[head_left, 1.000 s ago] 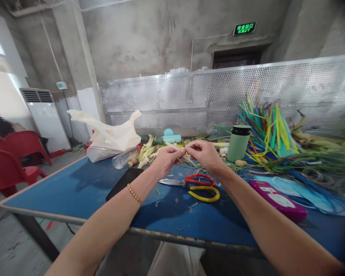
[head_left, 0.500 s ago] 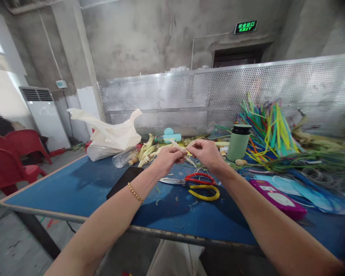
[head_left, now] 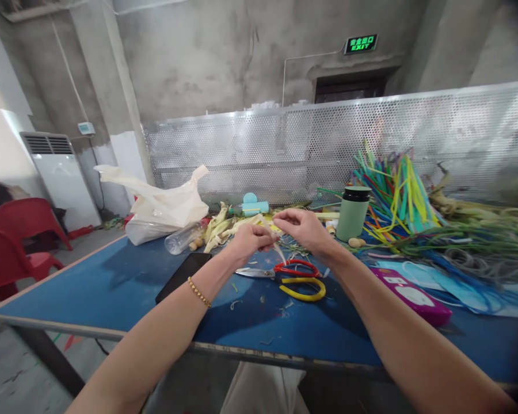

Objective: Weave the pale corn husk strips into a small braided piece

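Note:
My left hand [head_left: 252,240] is closed in a pinch on a thin pale strip of corn husk [head_left: 280,253], whose end hangs below the fingertips. My right hand [head_left: 302,229] is just beside it, fingers curled together near the strip; whatever they hold is too small to make out. Under the hands lies a pair of scissors [head_left: 302,289] with one red and one yellow handle, blades pointing left. Behind the hands are pale corn husks [head_left: 218,230]. A dark phone [head_left: 183,276] lies by my left forearm.
A white plastic bag [head_left: 164,201] and a clear bottle [head_left: 183,238] stand at the left. On the right are a green tumbler [head_left: 354,215], coloured strips [head_left: 408,195], a magenta device [head_left: 410,296] and a blue face mask [head_left: 449,282]. A perforated metal panel [head_left: 242,149] runs behind the table.
My fingertips have parted slightly, and the husk strip now hangs lower from my left hand. The whole view has shifted a little; the things on the table keep their places.

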`<state>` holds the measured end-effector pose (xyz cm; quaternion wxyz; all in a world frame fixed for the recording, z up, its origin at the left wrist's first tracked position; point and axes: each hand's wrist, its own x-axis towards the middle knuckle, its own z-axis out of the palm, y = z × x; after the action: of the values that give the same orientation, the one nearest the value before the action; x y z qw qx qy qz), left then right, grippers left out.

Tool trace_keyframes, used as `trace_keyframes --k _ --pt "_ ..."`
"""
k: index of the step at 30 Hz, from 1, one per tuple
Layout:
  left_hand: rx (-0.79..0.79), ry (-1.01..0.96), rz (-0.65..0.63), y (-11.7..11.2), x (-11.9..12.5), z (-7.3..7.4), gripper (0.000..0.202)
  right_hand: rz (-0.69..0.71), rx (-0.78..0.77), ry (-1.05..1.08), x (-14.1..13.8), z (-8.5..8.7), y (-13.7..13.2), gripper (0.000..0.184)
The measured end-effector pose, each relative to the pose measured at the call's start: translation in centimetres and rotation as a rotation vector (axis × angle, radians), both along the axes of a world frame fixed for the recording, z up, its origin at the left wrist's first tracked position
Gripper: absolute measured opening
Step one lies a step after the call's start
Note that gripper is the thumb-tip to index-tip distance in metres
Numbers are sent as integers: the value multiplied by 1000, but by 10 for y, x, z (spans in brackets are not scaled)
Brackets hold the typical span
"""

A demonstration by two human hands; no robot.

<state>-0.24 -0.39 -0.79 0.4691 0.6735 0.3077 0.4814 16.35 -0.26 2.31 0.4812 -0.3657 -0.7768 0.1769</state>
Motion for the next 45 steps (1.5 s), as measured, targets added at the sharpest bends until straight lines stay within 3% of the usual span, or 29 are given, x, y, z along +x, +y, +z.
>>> trace_keyframes --k 3,8,17,24,33,40,45 --pt "-17 75 -69 -4 -1 2 25 45 -31 -96 2 -2 1 19" --pt "-141 -101 -143 -2 -1 2 30 80 -91 -44 5 -6 5 22" --pt "-196 -173 -81 -4 1 2 28 141 -238 129 1 -10 6 23" --pt "-219 -129 -146 -10 1 6 30 185 -251 194 -5 -12 4 19" --pt "-223 -71 -203 -11 0 6 32 103 -214 131 -6 -12 2 17" --pt "-129 -192 -50 -2 2 0 29 -40 -24 -96 2 -3 2 32" --pt "-91 -206 21 2 0 -1 26 73 -139 -135 3 -7 1 29"
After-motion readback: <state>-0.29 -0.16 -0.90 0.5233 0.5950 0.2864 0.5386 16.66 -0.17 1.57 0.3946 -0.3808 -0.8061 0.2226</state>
